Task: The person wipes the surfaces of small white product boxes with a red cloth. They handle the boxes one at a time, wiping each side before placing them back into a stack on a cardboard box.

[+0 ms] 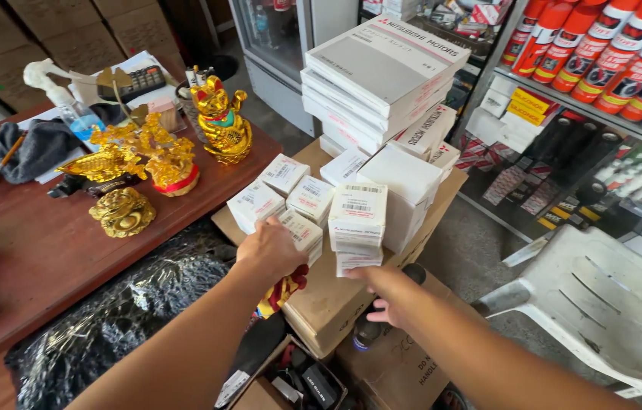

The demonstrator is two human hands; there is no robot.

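On top of the cardboard carton, a cluster of small white boxes lay flat; the left hand closed over one box, while the right hand reached, fingers loosely spread, under a short stack. They looked light, stiff-sided, best gripped across opposite faces. Beside them stood a wooden desk with gold figurines.

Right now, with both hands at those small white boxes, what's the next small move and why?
Probably close the left hand on the small white box under it. That hand already rests on this box, while the right hand only points its fingers at the stack of white boxes on the cardboard carton.
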